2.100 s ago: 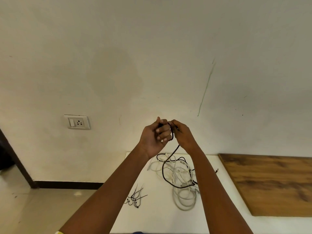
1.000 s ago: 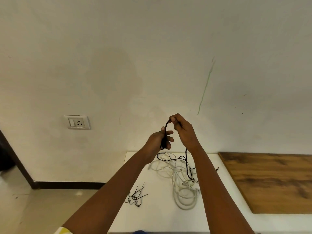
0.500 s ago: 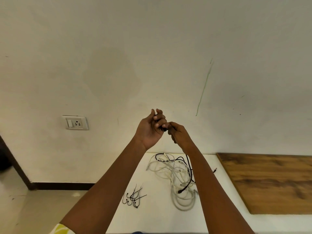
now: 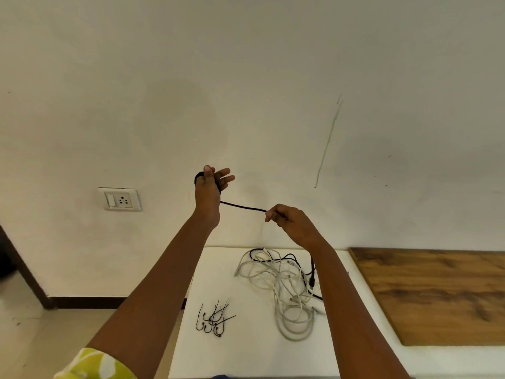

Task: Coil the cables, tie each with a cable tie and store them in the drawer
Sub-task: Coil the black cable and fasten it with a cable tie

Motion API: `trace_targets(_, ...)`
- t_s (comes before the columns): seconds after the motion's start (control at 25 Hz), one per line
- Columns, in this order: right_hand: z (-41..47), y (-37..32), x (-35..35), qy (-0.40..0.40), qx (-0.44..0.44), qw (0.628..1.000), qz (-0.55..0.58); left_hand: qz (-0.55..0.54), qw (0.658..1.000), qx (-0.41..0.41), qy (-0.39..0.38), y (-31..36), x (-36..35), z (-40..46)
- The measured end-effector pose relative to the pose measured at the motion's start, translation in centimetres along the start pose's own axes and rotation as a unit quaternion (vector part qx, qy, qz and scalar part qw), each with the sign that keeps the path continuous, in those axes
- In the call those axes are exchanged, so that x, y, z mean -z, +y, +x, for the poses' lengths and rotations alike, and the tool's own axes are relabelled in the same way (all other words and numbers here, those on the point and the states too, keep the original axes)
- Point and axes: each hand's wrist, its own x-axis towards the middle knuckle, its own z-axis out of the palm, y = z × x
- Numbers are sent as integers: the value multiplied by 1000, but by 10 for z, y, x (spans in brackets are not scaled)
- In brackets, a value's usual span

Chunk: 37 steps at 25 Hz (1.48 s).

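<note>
Two hands are raised in front of the wall, with a black cable point(image 4: 243, 206) stretched taut between them. The left hand point(image 4: 209, 192) is upright at about 11 o'clock from the right one; its fingers point(image 4: 225, 177) are spread and mostly straight, and black cable turns loop around it, showing as a dark arc at its left edge. The right hand point(image 4: 291, 224) pinches the cable, fingers together on it. From there the cable drops behind the right forearm and reappears by the white cables point(image 4: 287, 285), a loose tangle on the white surface point(image 4: 246, 351) below. Where black ends and the tangle begins is hard to make out, since the forearm covers that side.

At 9 o'clock from the tangle lies a small bunch of black cable ties point(image 4: 214, 318), well apart from the hands. A wooden panel point(image 4: 437, 294) lies at 3 o'clock, cut off by the frame edge. A wall socket point(image 4: 120, 199) sits at 9 o'clock from the left hand. A yellow-green sleeve point(image 4: 95, 365) shows at the bottom edge.
</note>
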Motion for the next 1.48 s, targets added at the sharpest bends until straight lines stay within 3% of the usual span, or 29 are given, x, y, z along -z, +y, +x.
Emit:
trace_targets(0.2, 5, -13, 6, 82, 53, 993, -60, 189, 979, 22, -78, -31, 4, -18)
trace_targets(0.44, 16, -24, 9, 145, 60, 986, -63, 225, 943, 110, -220, -51, -1, -49)
trace_targets(0.52, 19, -23, 7, 147, 42, 987, -58, 178, 946, 148, -227, -53, -6, -58)
trace_targets(0.72, 21, -9, -6, 125, -8, 991, 38, -85, 927, 243, -274, -38, -18, -67)
trace_targets(0.8, 19, -6, -12, 99, -16, 992, 78, -174, 917, 239, -266, -28, -22, -63)
trace_targets(1.0, 9, -2, -28, 51, -5, 999, -18, -248, 939, 161, -174, -10, -23, -44)
trace_targets(1.24, -4, -6, -32, -28, 26, 997, -74, -104, 993, 43, -28, -11, -13, -22)
trace_targets(1.36, -5, -10, -26, -39, 44, 990, -126, 48, 998, -19, -28, -22, -5, -18)
trace_targets(1.48, -2, -16, -19, 14, 104, 977, -187, 172, 983, 3, -64, -32, 5, -22)
